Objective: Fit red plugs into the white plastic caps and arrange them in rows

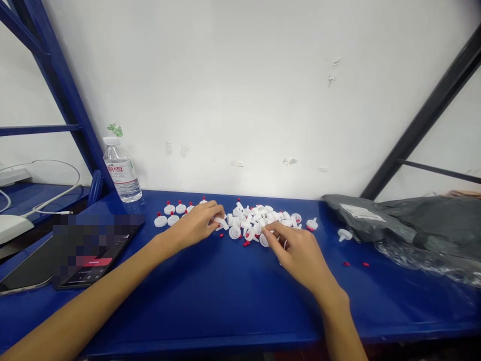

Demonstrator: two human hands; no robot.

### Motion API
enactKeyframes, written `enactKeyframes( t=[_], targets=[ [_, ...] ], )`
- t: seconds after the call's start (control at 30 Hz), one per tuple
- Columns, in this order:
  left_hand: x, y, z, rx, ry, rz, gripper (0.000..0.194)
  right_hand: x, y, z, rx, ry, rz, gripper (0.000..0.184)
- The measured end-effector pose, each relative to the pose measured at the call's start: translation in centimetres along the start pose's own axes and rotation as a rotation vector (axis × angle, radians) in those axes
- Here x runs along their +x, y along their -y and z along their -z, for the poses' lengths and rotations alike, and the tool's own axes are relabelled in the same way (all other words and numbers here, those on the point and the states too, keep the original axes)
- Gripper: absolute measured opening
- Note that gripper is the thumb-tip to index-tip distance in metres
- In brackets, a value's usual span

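A heap of white plastic caps (259,218), each a round disc with a narrow stem, lies mid-table near the wall, with small red tips (246,244) scattered among them. At the heap's left edge, my left hand (199,220) is closed with a white stemmed cap (221,223) at its fingertips. My right hand (298,250) reaches the heap's near right side, thumb and forefinger drawn together against the white pieces. What sits between those fingers is unclear. Several caps with red tips on top (161,220) stand upright left of my left hand.
A water bottle (122,173) stands at the back left, by phone-like black devices (101,260). Grey plastic bags (417,225) lie on the right. A loose white cap (344,234) and red tips (366,264) are near them. The blue table (210,306) meets a white wall.
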State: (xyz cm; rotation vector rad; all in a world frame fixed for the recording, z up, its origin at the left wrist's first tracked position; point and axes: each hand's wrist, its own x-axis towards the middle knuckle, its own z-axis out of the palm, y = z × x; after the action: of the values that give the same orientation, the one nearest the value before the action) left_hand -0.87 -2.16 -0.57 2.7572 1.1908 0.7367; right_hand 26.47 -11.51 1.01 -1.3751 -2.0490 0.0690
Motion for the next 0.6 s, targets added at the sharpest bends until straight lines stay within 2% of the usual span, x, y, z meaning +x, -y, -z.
enactKeyframes(
  t=[0.17, 0.43, 0.6],
  targets=[
    [-0.1, -0.5, -0.2, -0.011, 0.028, -0.056, 0.014, 0.0, -0.1, -0.1, 0.003, 0.004, 0.013, 0.022],
    [-0.2, -1.0, -0.4, -0.054, 0.008, -0.053, 0.018, -0.1, 0.1, 0.1, -0.003, 0.013, 0.011, 0.021],
    [0.1, -1.7, -0.3, -0.164, -0.064, -0.015, 0.011, -0.1, 0.1, 0.2, -0.01, 0.011, 0.006, 0.02]
  ],
)
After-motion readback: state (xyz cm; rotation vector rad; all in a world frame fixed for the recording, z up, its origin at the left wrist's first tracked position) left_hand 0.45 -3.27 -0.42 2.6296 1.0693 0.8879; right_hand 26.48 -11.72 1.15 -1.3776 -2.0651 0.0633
